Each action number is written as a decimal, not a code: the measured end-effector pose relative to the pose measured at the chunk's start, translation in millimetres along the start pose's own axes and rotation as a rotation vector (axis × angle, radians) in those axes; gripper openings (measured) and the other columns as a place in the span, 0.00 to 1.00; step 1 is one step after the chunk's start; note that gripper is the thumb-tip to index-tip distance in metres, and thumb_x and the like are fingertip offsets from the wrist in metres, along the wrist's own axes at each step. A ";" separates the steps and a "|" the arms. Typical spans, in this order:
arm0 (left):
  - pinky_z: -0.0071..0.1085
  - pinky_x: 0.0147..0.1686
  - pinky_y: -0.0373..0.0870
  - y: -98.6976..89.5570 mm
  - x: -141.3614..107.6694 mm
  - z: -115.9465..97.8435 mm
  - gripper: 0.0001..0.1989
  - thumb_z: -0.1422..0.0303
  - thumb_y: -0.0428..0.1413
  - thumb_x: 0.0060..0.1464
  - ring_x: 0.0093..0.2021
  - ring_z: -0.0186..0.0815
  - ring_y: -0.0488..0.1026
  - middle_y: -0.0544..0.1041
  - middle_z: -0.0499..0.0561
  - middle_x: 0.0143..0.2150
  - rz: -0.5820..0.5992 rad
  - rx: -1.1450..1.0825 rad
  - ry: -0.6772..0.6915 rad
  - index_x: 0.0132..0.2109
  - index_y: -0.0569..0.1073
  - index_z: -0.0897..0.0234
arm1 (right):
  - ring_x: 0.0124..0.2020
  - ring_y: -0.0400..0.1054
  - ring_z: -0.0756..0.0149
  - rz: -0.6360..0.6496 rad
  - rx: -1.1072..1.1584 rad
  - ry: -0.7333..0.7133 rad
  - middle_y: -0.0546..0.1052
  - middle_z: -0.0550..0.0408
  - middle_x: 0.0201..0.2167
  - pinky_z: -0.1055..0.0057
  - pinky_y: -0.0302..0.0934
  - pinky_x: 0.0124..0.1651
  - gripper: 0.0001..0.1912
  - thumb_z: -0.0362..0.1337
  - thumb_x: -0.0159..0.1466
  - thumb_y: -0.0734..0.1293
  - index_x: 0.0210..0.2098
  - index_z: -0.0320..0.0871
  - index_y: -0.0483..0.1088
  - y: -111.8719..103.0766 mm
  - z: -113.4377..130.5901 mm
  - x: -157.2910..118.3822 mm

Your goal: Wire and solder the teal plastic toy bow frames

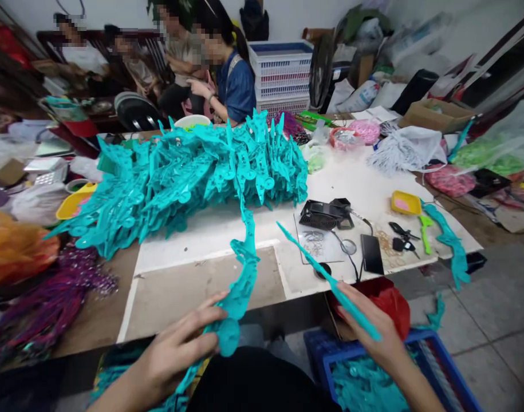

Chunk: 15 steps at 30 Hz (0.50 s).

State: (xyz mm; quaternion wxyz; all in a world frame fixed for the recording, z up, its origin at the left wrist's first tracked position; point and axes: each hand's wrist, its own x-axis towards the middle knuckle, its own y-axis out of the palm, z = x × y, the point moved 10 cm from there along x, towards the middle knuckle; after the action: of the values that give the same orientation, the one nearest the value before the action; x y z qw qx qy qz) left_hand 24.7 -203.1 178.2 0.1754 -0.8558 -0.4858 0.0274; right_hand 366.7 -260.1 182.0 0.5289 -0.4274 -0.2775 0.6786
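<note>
My left hand (176, 343) is at the lower left, its fingers closed around a jointed teal plastic piece (244, 280). The piece has a round end by my fingers and runs up toward a heap of similar teal pieces (197, 177); whether it is linked to the heap I cannot tell. In my right hand (373, 320) is a long, narrow teal plastic piece (308, 257), seen nearly edge-on. Its pointed end reaches over the table toward the upper left. My right fingers are partly hidden behind it.
A black device (324, 213), a dark flat box (372, 254), small black tools (403, 232) and a yellow tray (406, 203) lie on the white tabletop (347, 171). A blue crate (317, 357) holds teal pieces below right. Purple strands (59, 292) hang at left. Several people sit beyond.
</note>
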 end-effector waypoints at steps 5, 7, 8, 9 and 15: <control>0.38 0.53 0.73 79.8 -52.6 0.6 0.11 0.78 0.55 0.57 0.60 0.45 0.69 0.75 0.60 0.51 -0.079 -0.052 -0.008 0.46 0.70 0.62 | 0.68 0.51 0.54 0.104 -0.140 -0.279 0.72 0.47 0.55 0.55 0.62 0.62 0.25 0.26 0.65 0.56 0.59 0.47 0.68 128.4 0.9 -9.1; 0.38 0.53 0.73 111.1 -71.1 21.1 0.09 0.76 0.55 0.57 0.59 0.44 0.69 0.74 0.60 0.52 -0.151 0.013 -0.063 0.45 0.71 0.62 | 0.69 0.48 0.53 0.098 -0.164 -0.302 0.72 0.44 0.55 0.55 0.62 0.61 0.25 0.23 0.64 0.55 0.55 0.45 0.71 168.0 -11.9 -10.7; 0.39 0.54 0.72 128.1 -77.1 35.4 0.07 0.75 0.54 0.58 0.60 0.44 0.68 0.74 0.60 0.53 -0.162 0.065 -0.101 0.43 0.71 0.62 | 0.69 0.46 0.52 0.115 -0.165 -0.310 0.71 0.42 0.56 0.53 0.61 0.61 0.24 0.22 0.63 0.56 0.53 0.44 0.72 186.5 -19.3 -10.3; 0.39 0.55 0.71 144.8 -80.6 50.7 0.05 0.74 0.53 0.59 0.61 0.45 0.67 0.73 0.61 0.55 -0.159 0.108 -0.132 0.42 0.71 0.62 | 0.69 0.45 0.51 0.134 -0.161 -0.318 0.70 0.40 0.56 0.51 0.60 0.62 0.24 0.21 0.63 0.57 0.52 0.42 0.73 202.9 -26.5 -8.9; 0.45 0.63 0.62 223.8 -87.9 144.2 0.07 0.71 0.47 0.61 0.68 0.45 0.56 0.64 0.63 0.64 0.088 0.182 -0.250 0.40 0.69 0.64 | 0.68 0.47 0.47 0.238 -0.126 -0.209 0.68 0.33 0.56 0.40 0.50 0.63 0.20 0.22 0.60 0.61 0.50 0.35 0.72 257.0 -53.5 1.0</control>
State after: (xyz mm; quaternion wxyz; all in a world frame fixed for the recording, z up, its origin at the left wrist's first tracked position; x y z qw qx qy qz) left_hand 131.0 -342.0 -40.9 0.1889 -0.8468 -0.4614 0.1851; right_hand 289.8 -336.7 -57.0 0.3852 -0.4166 -0.3203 0.7586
